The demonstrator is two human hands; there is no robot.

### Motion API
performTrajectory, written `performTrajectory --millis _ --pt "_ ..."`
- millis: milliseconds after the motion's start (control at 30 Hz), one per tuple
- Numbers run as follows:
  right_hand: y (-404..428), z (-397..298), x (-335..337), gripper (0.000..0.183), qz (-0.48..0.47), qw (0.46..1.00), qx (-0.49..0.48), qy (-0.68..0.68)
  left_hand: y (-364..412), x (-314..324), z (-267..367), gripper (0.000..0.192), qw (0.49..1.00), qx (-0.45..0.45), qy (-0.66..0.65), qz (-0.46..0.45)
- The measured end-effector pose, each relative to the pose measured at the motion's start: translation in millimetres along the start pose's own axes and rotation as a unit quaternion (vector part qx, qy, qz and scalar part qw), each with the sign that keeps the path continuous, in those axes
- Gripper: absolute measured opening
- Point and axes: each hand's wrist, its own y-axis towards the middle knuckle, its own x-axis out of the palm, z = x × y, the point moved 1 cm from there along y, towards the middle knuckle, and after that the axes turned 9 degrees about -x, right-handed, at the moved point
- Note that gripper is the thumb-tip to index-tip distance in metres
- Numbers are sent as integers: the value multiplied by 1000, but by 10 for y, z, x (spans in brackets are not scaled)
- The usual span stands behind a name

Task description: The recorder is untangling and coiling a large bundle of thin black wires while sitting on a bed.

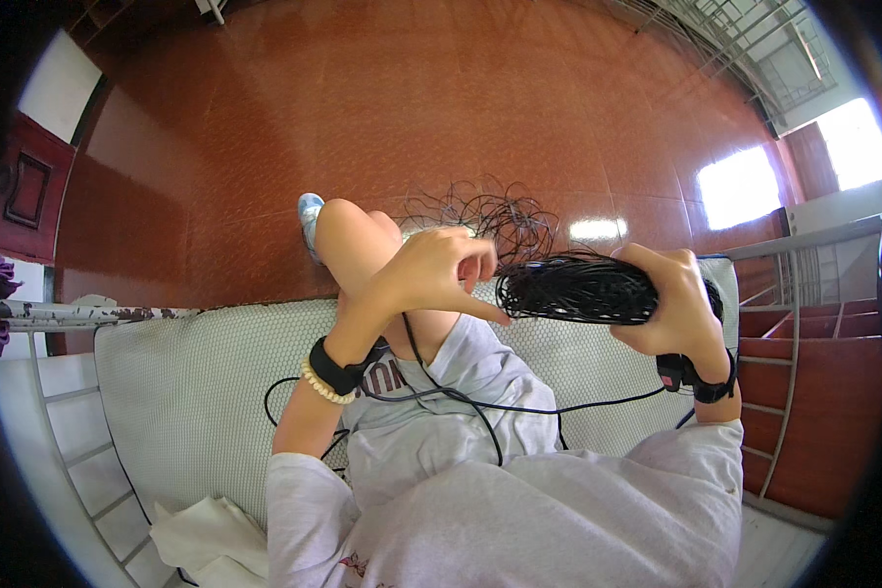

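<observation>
My right hand [672, 298] grips the right end of a thick, long bundle of thin black cord [577, 290], wound in many loops. At the bundle's left end is my left hand [441, 272], its thumb stretched out towards the loops and its fingers curled and apart. Those fingertips are blurred, and I see no cord held firmly between them. A loose tangle of the same black cord [511, 220] spreads beyond my left hand, over the floor side. Both wrists wear black straps, and thin black cables [478, 403] run from them across my lap.
I sit on a pale mesh-covered mattress [191, 389] with metal bed rails [786, 360] at both ends. A crumpled cream cloth [213, 540] lies at lower left. Glossy red-brown floor [382, 95] stretches ahead, with metal frames [735, 44] at upper right and a red door [29, 191] at left.
</observation>
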Motion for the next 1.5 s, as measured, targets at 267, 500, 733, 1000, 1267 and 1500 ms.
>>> performTrajectory --millis 267,500,733,1000,1267,1500 --pt "-173 -202 -113 35 -47 989 -137 -11 232 288 27 54 992 109 -3 62" --pt "-367 -292 -361 32 2 987 -153 50 328 579 -24 21 969 -82 -84 -218" --pt "-434 -133 -647 38 102 991 -4 -87 110 252 -117 30 976 -60 -204 -39" --pt "-438 129 -570 48 252 967 -44 -3 17 119 151 27 944 -44 -325 34" --pt "-377 224 -349 53 347 933 -78 -54 -2 245 402 29 928 -40 -348 127" --pt "-622 601 108 78 534 837 -119 23 95 211 570 23 814 33 -564 135"
